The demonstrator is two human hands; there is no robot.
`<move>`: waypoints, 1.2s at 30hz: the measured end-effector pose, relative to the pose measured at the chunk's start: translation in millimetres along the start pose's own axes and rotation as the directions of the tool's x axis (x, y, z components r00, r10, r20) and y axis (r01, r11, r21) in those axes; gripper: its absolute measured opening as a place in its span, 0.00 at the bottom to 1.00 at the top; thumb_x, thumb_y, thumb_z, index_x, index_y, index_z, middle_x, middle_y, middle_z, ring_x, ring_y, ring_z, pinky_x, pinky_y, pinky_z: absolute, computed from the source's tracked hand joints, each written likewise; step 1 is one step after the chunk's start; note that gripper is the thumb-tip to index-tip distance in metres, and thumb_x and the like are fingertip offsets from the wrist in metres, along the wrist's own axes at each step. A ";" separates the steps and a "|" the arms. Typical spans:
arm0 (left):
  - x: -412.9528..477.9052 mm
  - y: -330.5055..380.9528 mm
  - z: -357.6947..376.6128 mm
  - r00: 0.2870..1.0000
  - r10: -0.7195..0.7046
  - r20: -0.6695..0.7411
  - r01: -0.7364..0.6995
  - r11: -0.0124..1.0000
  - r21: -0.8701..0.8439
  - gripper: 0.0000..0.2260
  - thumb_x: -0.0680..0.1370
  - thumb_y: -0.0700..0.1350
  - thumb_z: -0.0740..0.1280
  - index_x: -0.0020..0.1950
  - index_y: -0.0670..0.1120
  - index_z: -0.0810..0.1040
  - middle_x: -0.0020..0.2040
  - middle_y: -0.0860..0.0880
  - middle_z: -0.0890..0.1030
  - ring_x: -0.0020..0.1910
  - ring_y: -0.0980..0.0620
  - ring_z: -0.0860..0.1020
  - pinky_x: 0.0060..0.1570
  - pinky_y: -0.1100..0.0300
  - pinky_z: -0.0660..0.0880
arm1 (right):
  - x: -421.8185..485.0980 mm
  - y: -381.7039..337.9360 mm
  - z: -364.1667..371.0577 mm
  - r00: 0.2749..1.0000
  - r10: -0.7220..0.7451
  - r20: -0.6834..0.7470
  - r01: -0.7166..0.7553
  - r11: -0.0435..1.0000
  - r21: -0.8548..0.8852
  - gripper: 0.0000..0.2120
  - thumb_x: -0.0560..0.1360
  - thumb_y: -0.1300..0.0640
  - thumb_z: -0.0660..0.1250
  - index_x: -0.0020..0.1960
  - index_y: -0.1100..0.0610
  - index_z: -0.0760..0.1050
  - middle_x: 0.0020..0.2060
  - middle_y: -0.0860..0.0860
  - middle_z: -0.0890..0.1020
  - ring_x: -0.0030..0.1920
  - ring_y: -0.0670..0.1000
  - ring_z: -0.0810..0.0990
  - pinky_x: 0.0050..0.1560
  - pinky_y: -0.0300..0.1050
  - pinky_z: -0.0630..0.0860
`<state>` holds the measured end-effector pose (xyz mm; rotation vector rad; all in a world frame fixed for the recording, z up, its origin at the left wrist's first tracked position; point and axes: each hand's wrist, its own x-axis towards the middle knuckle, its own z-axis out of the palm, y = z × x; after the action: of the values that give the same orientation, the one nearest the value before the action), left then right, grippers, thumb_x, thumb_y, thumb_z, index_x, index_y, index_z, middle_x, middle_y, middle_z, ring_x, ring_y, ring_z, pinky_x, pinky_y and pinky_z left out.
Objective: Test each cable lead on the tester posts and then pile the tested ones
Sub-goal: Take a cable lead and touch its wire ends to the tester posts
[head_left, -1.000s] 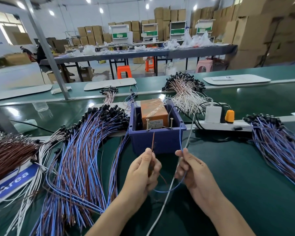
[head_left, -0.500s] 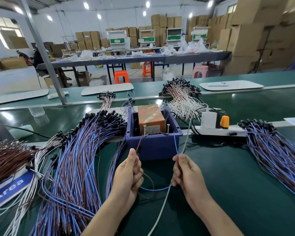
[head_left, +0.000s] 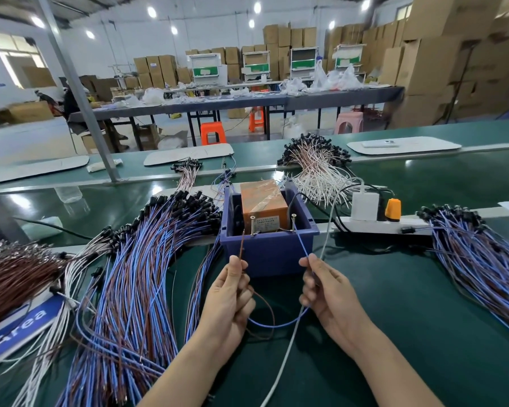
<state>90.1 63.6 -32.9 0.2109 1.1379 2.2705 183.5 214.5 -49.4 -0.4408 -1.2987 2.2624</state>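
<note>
On the green bench (head_left: 394, 333), nearest the camera, the left hand (head_left: 229, 301) pinches a brown lead (head_left: 241, 251) between thumb and fingers. The right hand (head_left: 326, 292) pinches a blue lead (head_left: 301, 245) the same way. Both leads sag in a slack loop between the hands and rise towards the tester.

A white cable (head_left: 279, 374) runs up from the bottom edge past the right hand. Left of the hands lies a large pile of blue and brown leads (head_left: 130, 274) with black ends. Further left is a brown wire bundle (head_left: 12, 271).

Just beyond the hands stands a blue bin (head_left: 271, 254) holding the orange tester (head_left: 263, 205). The tester's two metal posts stand up at the bin's near side. The brown lead's tip sits just beside the left post (head_left: 252, 226). The blue lead's tip reaches the right post (head_left: 293, 223), though I cannot tell if they touch.

To the right, a power strip (head_left: 373, 226) carries a white adapter (head_left: 365, 205) and an orange plug (head_left: 393, 210). Beside it spreads a right-hand pile of blue leads (head_left: 482, 265).

Behind the bin lies a heap of white leads (head_left: 315, 171).
</note>
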 end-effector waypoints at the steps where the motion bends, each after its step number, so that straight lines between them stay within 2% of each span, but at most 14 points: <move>1: -0.2 -0.4 -0.7 1.000 0.007 -0.003 -0.007 1.000 -0.010 0.11 0.75 0.54 0.67 0.39 0.48 0.81 0.30 0.53 0.66 0.20 0.60 0.56 0.17 0.67 0.52 | -0.5 0.0 -0.2 1.000 0.002 0.000 -0.002 1.000 0.003 0.11 0.73 0.47 0.70 0.43 0.53 0.86 0.28 0.50 0.72 0.25 0.46 0.69 0.26 0.42 0.71; 4: -1.2 -1.5 -0.7 1.000 0.012 -0.008 -0.012 1.000 -0.005 0.10 0.76 0.53 0.68 0.39 0.49 0.81 0.30 0.53 0.68 0.20 0.60 0.57 0.15 0.67 0.54 | -2.0 -1.5 0.6 1.000 0.017 -0.012 -0.017 1.000 0.012 0.11 0.75 0.48 0.69 0.42 0.52 0.86 0.27 0.50 0.72 0.24 0.47 0.69 0.25 0.42 0.71; 9: -1.1 -2.7 -0.1 0.999 -0.004 -0.032 0.005 1.000 0.023 0.09 0.74 0.51 0.68 0.45 0.46 0.77 0.29 0.52 0.69 0.19 0.60 0.58 0.16 0.67 0.54 | -3.3 -0.3 -0.9 0.999 0.039 -0.033 -0.037 0.998 0.052 0.16 0.82 0.55 0.63 0.42 0.54 0.85 0.28 0.51 0.72 0.24 0.47 0.69 0.24 0.42 0.71; 17: 0.8 -4.5 -5.1 0.999 -0.017 -0.027 0.018 1.000 0.012 0.11 0.74 0.52 0.68 0.49 0.45 0.79 0.31 0.52 0.71 0.19 0.58 0.59 0.16 0.66 0.56 | -3.2 1.2 -4.4 0.997 0.049 -0.055 -0.046 0.997 0.058 0.17 0.83 0.56 0.61 0.42 0.55 0.84 0.28 0.51 0.73 0.24 0.48 0.69 0.25 0.43 0.71; 20: 0.4 -4.8 -5.8 1.000 -0.011 -0.024 0.011 1.000 0.011 0.11 0.74 0.52 0.68 0.49 0.46 0.79 0.31 0.52 0.71 0.20 0.59 0.59 0.16 0.66 0.56 | -3.8 2.6 -4.4 0.997 0.051 -0.060 -0.048 0.998 0.038 0.18 0.83 0.56 0.60 0.41 0.54 0.85 0.28 0.51 0.73 0.24 0.48 0.69 0.25 0.43 0.71; 26: -0.2 -4.8 -4.7 1.000 -0.004 -0.014 0.005 1.000 0.013 0.10 0.74 0.52 0.68 0.48 0.46 0.79 0.31 0.52 0.71 0.20 0.59 0.59 0.17 0.66 0.56 | -5.3 3.2 -3.7 0.994 0.059 -0.091 -0.058 0.998 0.014 0.13 0.83 0.57 0.61 0.46 0.60 0.81 0.27 0.52 0.73 0.24 0.48 0.69 0.24 0.42 0.71; 32: -0.4 -5.3 -5.0 1.000 0.003 -0.004 -0.003 1.000 0.004 0.08 0.75 0.52 0.68 0.43 0.48 0.83 0.31 0.52 0.71 0.20 0.59 0.59 0.17 0.66 0.57 | -5.9 1.9 -2.1 0.993 0.059 -0.098 -0.059 0.998 0.002 0.13 0.83 0.57 0.62 0.46 0.60 0.82 0.27 0.52 0.73 0.24 0.48 0.69 0.24 0.42 0.72; 36: -0.6 -4.9 -4.4 1.000 0.000 -0.004 0.000 1.000 0.007 0.09 0.75 0.51 0.69 0.45 0.47 0.81 0.31 0.52 0.71 0.20 0.59 0.59 0.16 0.66 0.56 | -5.5 2.7 -2.2 0.994 0.056 -0.092 -0.055 0.998 0.008 0.14 0.83 0.57 0.62 0.44 0.59 0.83 0.27 0.52 0.73 0.24 0.48 0.69 0.24 0.42 0.72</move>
<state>91.1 62.5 -39.4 0.2090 1.1480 2.2683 188.5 211.9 -52.7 -0.5787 -1.2483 2.2622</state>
